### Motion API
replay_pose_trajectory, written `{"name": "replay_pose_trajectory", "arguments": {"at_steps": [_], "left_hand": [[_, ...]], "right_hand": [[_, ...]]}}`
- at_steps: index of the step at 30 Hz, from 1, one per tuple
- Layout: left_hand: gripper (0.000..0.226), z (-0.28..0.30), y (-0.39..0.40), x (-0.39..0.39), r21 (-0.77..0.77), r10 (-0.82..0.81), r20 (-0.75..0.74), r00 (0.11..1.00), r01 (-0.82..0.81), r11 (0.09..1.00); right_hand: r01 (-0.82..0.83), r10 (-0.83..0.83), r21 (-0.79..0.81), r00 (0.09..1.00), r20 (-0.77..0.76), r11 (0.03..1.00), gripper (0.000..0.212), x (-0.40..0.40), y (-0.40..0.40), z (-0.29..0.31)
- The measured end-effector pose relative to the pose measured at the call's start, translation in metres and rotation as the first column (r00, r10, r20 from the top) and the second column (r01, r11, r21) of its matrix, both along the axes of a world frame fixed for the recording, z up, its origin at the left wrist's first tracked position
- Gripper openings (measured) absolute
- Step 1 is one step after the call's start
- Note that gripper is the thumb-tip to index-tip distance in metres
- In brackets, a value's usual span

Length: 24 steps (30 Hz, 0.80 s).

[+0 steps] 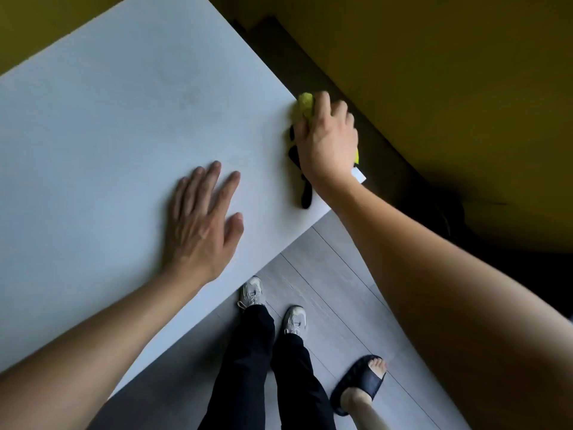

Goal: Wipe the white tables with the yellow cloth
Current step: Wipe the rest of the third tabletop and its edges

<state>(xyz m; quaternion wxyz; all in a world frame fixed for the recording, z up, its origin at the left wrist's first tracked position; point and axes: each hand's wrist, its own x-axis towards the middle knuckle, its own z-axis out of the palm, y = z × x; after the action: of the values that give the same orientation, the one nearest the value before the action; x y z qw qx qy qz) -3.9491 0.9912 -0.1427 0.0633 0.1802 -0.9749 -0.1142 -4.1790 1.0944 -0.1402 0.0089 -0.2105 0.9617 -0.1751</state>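
Two hands are resting on the flat white bench (108, 125): the right hand (325, 138) is clenching a crumpled yellow cloth (305, 103) at its right edge, the left hand (201, 225) is lying released, flat, centre frame.

The table (102, 125) fills the left and centre of the frame. The left hand (201, 225) lies flat on it at centre. The right hand (325, 141) sits on the cloth (305, 103) at the table's right edge, right of centre. A dark object (305, 193) lies on the table just below that hand. Floor (335, 274), two shoes and a sandalled foot (361, 383) occupy the lower centre.
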Motion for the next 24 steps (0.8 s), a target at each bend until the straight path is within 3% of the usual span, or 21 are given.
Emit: {"name": "replay_pose_trajectory", "arguments": {"at_steps": [7,14,17,21,24], "left_hand": [[0.064,-0.001,0.01,0.01,-0.023,0.03,0.012,0.999,-0.029,0.999],[0.064,-0.001,0.013,0.006,-0.04,0.045,0.006,0.999,-0.045,0.998],[0.064,-0.002,0.015,0.007,-0.05,0.051,0.009,0.999,-0.05,0.997],[0.065,-0.003,0.013,0.007,-0.063,0.051,0.024,0.998,-0.05,0.997],[0.065,-0.002,0.013,0.006,-0.063,0.045,0.027,0.999,-0.044,0.997]], "right_hand": [[0.138,-0.137,-0.016,0.99,0.038,0.99,0.041,0.048,0.11,0.004],[0.259,-0.262,0.063,0.964,0.037,0.964,0.039,0.046,0.086,0.004],[0.344,-0.344,0.007,0.938,0.054,0.939,0.037,0.047,0.082,-0.002],[0.579,-0.548,-0.174,0.813,0.197,0.796,0.043,0.061,0.066,-0.005],[0.683,-0.636,-0.221,0.729,0.252,0.696,0.056,0.078,0.051,-0.004]]}}
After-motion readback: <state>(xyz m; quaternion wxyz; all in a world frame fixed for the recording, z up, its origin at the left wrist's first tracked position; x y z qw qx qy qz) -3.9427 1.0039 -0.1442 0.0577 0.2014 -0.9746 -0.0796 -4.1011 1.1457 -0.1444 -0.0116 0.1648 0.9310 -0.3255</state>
